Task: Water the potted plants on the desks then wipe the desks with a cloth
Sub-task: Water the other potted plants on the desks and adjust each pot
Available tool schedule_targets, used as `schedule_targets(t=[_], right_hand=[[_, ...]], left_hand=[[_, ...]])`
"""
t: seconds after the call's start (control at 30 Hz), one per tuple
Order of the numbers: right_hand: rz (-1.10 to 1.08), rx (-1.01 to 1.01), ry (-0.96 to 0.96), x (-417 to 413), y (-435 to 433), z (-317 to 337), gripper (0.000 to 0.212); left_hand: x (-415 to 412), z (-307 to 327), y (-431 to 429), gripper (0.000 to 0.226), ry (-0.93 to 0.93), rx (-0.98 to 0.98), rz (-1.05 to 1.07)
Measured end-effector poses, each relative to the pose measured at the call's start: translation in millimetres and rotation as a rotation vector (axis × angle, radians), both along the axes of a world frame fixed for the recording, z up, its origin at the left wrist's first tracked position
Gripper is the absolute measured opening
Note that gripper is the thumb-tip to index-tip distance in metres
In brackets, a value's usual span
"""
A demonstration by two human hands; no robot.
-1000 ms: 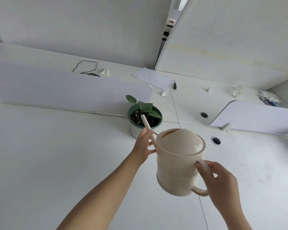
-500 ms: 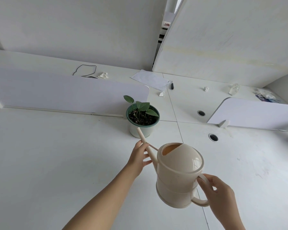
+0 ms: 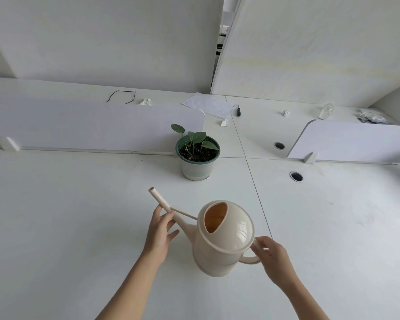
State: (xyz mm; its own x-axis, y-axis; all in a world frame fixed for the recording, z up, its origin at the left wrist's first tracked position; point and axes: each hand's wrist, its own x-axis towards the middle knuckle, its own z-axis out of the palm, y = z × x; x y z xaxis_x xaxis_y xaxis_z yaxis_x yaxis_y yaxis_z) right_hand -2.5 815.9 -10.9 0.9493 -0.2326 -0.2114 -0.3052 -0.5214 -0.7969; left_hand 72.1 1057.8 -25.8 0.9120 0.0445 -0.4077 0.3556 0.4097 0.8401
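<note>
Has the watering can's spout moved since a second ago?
Yes. The watering can spout was over the potted plant; now it sits back toward the person, clear of it.

A cream plastic watering can (image 3: 224,245) is held upright over the white worktop (image 3: 67,215), the right hand (image 3: 274,259) gripping its handle and the left hand (image 3: 159,234) holding its thin spout, which angles up and away. Well beyond the spout tip, a small leafy potted plant (image 3: 197,155) stands upright in a green-rimmed pale pot.
</note>
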Motion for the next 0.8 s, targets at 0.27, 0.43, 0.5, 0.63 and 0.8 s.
schedule_targets(t=[0.27, 0.43, 0.5, 0.63, 0.8], right_hand=[[0.165, -0.053, -0.004, 5.5, 25.5, -8.0, 0.030], [0.225, -0.040, 0.027, 5.0, 36.5, -12.7, 0.017], [0.240, -0.033, 0.040, 3.7, 39.3, -14.6, 0.019], [0.269, -0.046, 0.050, 3.1, 45.3, -17.9, 0.014], [0.296, -0.082, 0.032, 3.4, 48.5, -19.5, 0.014]], left_hand=[[-27.0, 3.7, 37.7, 0.032, -0.051, 0.064, 0.106], [-44.1, -0.5, 53.5, 0.036, -0.039, 0.094, 0.165], [-49.8, -1.7, 57.0, 0.033, -0.022, 0.101, 0.181], [-56.8, -2.2, 61.2, 0.021, 0.013, 0.089, 0.212], [-58.8, -3.0, 60.9, 0.018, 0.039, 0.071, 0.248]])
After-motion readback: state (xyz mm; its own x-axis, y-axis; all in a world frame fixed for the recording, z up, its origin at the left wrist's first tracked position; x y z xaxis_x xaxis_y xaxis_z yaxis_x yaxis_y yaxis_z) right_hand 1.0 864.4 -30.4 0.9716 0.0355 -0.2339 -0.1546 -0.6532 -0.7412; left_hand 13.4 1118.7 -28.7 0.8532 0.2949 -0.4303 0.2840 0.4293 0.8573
